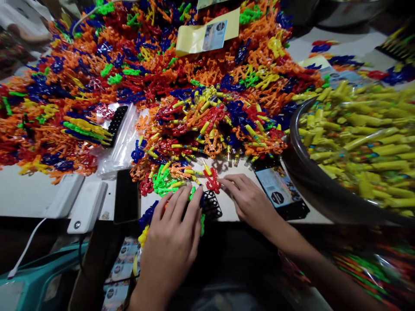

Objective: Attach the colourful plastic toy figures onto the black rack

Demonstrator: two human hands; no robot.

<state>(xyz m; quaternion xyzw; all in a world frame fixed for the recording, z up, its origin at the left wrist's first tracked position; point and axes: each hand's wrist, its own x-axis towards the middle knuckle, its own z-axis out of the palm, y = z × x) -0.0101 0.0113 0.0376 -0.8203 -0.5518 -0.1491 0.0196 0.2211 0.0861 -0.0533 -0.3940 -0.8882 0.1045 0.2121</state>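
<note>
Covers toys (148,215) by rack (213,204) with left hand (177,226), seemingly for steadiness, and holds right hand (250,196) at red toy (213,181), with either grip impossible to tell.

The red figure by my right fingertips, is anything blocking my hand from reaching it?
Nothing visible stands between your right hand and the red figure; the fingertips are right at its edge, though whether they touch isn't clear. The black holed piece lies nearer you, outside that gap, and your left hand is off to the side.
</note>
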